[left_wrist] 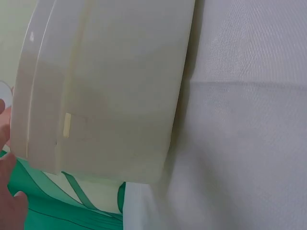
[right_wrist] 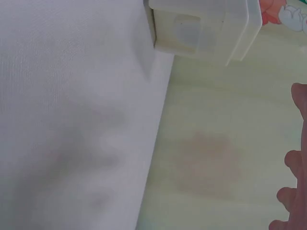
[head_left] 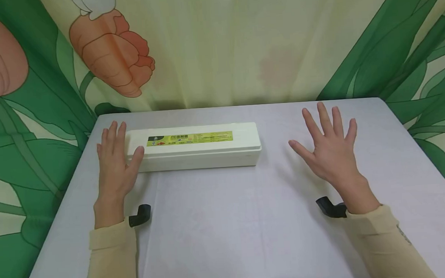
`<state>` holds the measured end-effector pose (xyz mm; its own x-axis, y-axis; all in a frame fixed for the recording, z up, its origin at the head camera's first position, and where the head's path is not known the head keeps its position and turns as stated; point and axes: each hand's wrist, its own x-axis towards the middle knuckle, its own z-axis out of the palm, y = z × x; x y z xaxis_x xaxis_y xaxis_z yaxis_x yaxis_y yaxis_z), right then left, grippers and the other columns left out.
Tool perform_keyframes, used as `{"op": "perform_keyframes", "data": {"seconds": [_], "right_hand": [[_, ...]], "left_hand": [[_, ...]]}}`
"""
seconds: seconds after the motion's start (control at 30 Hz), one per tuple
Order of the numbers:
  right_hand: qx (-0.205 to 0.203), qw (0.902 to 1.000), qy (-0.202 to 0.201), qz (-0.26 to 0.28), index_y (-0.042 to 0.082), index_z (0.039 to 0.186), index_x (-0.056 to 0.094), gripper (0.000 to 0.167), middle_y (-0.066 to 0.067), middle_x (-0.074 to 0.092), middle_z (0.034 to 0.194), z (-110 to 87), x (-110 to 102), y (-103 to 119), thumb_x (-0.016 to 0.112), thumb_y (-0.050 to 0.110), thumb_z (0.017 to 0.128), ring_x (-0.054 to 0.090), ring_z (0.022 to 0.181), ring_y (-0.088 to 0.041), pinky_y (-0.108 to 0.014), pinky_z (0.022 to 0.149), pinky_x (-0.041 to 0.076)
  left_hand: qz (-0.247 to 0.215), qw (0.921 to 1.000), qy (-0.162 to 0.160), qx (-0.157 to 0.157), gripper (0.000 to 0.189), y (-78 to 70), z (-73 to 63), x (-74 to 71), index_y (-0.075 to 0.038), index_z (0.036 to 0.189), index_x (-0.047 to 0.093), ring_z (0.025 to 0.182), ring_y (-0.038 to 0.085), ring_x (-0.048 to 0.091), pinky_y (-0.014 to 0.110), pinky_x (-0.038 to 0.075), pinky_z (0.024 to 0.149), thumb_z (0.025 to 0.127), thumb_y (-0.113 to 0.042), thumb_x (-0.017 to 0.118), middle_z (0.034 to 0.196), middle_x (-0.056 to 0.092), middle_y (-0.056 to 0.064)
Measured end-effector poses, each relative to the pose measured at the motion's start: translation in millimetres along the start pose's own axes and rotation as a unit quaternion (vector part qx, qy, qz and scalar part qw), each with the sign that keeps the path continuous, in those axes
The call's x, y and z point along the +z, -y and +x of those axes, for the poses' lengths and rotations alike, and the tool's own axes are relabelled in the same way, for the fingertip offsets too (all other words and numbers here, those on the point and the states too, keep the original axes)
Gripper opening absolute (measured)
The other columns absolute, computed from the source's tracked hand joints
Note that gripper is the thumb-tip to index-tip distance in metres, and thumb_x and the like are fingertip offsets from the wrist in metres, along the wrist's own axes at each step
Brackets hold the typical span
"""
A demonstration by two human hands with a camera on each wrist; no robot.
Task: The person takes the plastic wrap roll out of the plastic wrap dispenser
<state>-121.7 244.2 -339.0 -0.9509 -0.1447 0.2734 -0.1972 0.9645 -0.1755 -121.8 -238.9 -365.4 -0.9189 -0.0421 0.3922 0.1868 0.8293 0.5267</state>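
Observation:
A long white lidded box point(head_left: 193, 161) with a yellow-green label point(head_left: 214, 137) lies lengthwise across the back left of the table. My left hand point(head_left: 115, 171) is at the box's left end, fingers straight and pointing away, the thumb overlapping the front corner in the head view. The left wrist view shows the box's front wall point(left_wrist: 120, 96) close by, with the fingers at the left edge. Well to the right of the box, my right hand point(head_left: 332, 155) hovers over the table with its fingers spread, holding nothing. The box's right end point(right_wrist: 184, 31) appears at the top of the right wrist view.
A white cloth point(head_left: 209, 233) covers the table. Behind it hangs a curtain point(head_left: 217, 45) printed with flowers and leaves. A black wrist mount point(head_left: 140, 215) juts from the left sleeve, and another black mount point(head_left: 331, 207) from the right.

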Motion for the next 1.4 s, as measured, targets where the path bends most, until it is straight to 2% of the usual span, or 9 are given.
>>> {"op": "perform_keyframes", "data": {"seconds": [0.47,0.73,1.13,1.4], "right_hand": [[-0.018,0.9992,-0.016,0.031,0.021,0.163,0.021,0.081,-0.008,0.003,0.169,15.3,4,19,0.052,0.057,0.097,-0.001,0.152,-0.038,-0.068,0.113,-0.008],[-0.029,0.9984,-0.015,0.045,0.022,0.163,0.021,0.080,-0.010,0.007,0.169,22.3,7,32,0.052,0.056,0.098,0.000,0.152,-0.038,-0.067,0.113,-0.006],[-0.045,0.9971,0.002,0.061,0.022,0.163,0.019,0.079,-0.012,0.008,0.168,33.8,8,51,0.053,0.054,0.099,0.001,0.153,-0.036,-0.066,0.114,-0.004],[-0.063,0.9951,-0.002,0.076,0.022,0.163,0.022,0.079,-0.011,0.013,0.168,39.7,13,60,0.054,0.055,0.098,0.007,0.152,-0.035,-0.064,0.115,0.001]], "left_hand": [[-0.065,0.9973,-0.027,0.020,0.072,10.1,-1.4,4.3,-0.013,0.162,0.023,0.153,0.027,0.007,0.047,0.002,0.122,0.101,-0.039,0.051,0.167,0.018,0.008],[-0.071,0.9972,-0.020,-0.010,0.073,11.3,-2.7,4.4,-0.017,0.163,0.021,0.153,0.025,0.008,0.056,0.010,0.120,0.100,-0.037,0.052,0.168,0.015,0.005],[-0.092,0.9949,-0.042,-0.008,0.070,15.5,-3.1,7.5,-0.011,0.161,0.025,0.151,0.024,0.018,0.047,0.014,0.121,0.100,-0.031,0.053,0.165,0.023,0.010],[-0.121,0.9915,-0.047,-0.012,0.068,21.2,-4.0,11.6,-0.011,0.160,0.027,0.150,0.020,0.020,0.045,0.015,0.121,0.101,-0.029,0.054,0.164,0.025,0.007]]}}
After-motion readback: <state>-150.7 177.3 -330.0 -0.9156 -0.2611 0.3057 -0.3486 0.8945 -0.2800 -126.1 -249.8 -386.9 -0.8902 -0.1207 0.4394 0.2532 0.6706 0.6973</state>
